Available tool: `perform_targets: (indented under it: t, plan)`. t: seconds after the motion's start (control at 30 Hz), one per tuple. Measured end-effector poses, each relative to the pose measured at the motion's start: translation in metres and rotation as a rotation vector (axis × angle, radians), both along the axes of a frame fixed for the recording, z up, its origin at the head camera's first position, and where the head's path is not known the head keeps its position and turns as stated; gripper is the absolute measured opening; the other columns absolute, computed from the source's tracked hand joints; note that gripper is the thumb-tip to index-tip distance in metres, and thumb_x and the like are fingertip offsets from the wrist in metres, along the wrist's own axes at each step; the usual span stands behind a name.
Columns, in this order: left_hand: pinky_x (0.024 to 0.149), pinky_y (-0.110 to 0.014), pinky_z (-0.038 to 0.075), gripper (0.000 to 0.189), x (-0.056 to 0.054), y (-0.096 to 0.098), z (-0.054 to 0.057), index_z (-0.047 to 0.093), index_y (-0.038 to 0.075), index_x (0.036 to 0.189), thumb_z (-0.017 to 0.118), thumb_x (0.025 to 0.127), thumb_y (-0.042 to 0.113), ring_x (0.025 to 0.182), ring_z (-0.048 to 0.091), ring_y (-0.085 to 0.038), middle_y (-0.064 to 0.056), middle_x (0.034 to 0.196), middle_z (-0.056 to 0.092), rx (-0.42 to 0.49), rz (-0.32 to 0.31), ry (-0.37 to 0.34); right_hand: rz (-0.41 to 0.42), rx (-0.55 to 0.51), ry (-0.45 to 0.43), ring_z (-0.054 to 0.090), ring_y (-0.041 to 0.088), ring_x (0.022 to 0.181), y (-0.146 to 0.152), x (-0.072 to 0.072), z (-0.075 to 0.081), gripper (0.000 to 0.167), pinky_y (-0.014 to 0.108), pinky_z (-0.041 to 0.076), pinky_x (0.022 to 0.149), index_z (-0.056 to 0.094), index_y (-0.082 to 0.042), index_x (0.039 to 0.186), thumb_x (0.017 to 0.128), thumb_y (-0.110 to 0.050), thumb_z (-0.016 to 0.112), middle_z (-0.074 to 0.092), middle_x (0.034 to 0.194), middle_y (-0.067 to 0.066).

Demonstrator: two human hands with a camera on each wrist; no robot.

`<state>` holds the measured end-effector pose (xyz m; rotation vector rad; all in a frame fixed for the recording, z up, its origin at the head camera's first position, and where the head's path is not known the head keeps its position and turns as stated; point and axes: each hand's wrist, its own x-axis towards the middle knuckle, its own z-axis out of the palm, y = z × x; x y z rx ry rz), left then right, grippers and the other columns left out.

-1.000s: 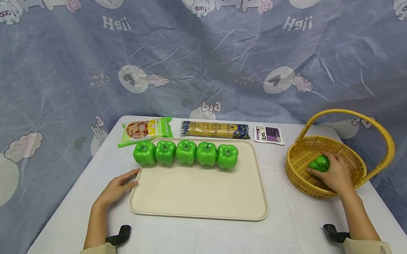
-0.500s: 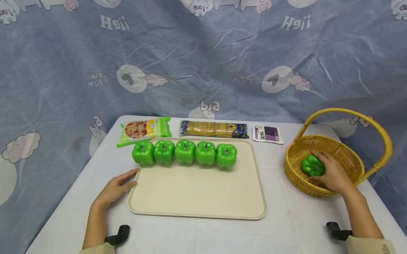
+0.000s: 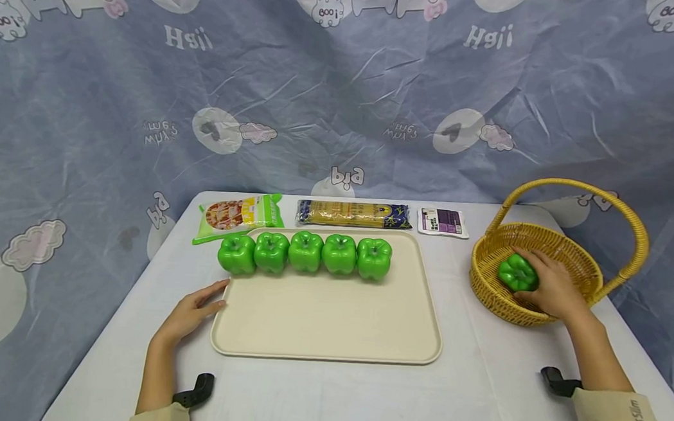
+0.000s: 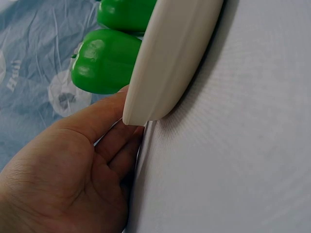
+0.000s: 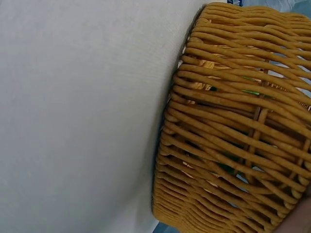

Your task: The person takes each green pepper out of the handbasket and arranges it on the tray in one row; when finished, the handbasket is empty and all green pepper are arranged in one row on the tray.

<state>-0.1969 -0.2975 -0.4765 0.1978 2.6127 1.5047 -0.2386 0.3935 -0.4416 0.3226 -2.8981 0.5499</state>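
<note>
My right hand [image 3: 555,289] reaches into the yellow wicker basket [image 3: 485,290] and grips a green bell pepper [image 3: 516,273], thumb on its near side and fingers over its far side. In the right wrist view the woven basket wall [image 5: 228,126] hides most of that hand. My left hand [image 3: 184,316] rests at the left edge of a cream tray [image 3: 330,319], its fingers loosely extended. The left wrist view has the fingertips at the tray's rim [image 4: 160,63]. Several green bell peppers [image 3: 305,252] stand in a row along the tray's back side.
Behind the tray lie a green food bag [image 3: 241,216], a long pack of noodles [image 3: 354,215] and a small purple-and-white packet [image 3: 443,223]. The basket's tall handle [image 3: 582,185] arches over its opening. A printed blue cloth [image 3: 321,93] hangs behind the white table [image 3: 325,396].
The right hand and its pepper have shifted slightly left inside the basket, and the pepper has turned so more of it shows. My left hand stays at the tray edge.
</note>
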Motion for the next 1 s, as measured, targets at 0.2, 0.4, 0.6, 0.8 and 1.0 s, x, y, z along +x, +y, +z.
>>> perform_targets:
  t: [0.2,0.4,0.6,0.8,1.0]
  plan:
    - [0.107,-0.055,0.016,0.052,-0.008,-0.009,-0.019,0.047,0.007,0.136,0.062,0.089,0.024,0.135,0.022,-0.035,-0.014,0.142,0.038,-0.008,0.001,0.01,-0.067,-0.03,0.049,0.036,0.055,0.104,0.002,0.002,-0.003,0.093,0.067,0.03,0.08,0.032,-0.002,0.139,0.063,-0.015,0.084,0.038,0.124,0.035]
    - [0.108,-0.054,0.015,0.055,-0.013,-0.015,-0.031,0.048,0.012,0.136,0.063,0.088,0.033,0.136,0.023,-0.033,-0.01,0.142,0.039,-0.018,0.008,0.018,-0.133,-0.069,0.066,0.04,0.052,0.102,0.001,0.004,-0.003,0.093,0.066,0.032,0.082,0.03,0.0,0.14,0.069,-0.032,0.082,0.042,0.122,0.034]
    - [0.108,-0.054,0.016,0.054,-0.013,-0.015,-0.032,0.048,0.012,0.136,0.063,0.088,0.031,0.136,0.023,-0.032,-0.009,0.142,0.04,-0.017,0.008,0.017,-0.216,-0.119,0.096,0.043,0.053,0.102,-0.011,0.011,0.002,0.098,0.067,0.035,0.079,0.026,-0.006,0.144,0.07,-0.043,0.078,0.043,0.121,0.036]
    - [0.107,-0.055,0.016,0.051,-0.01,-0.009,-0.019,0.047,0.006,0.136,0.062,0.089,0.022,0.134,0.023,-0.036,-0.014,0.142,0.039,-0.011,0.005,0.015,-0.299,-0.256,0.143,0.042,0.052,0.105,-0.034,0.025,0.012,0.096,0.067,0.034,0.079,0.027,-0.013,0.145,0.07,-0.042,0.079,0.045,0.123,0.033]
    - [0.107,-0.055,0.017,0.049,-0.001,0.001,0.001,0.045,0.002,0.135,0.06,0.091,0.017,0.134,0.023,-0.037,-0.018,0.141,0.038,-0.03,0.007,0.006,-0.334,-0.376,0.224,0.046,0.046,0.104,-0.062,0.037,0.028,0.093,0.059,0.035,0.078,0.031,-0.015,0.144,0.069,-0.037,0.08,0.049,0.123,0.027]
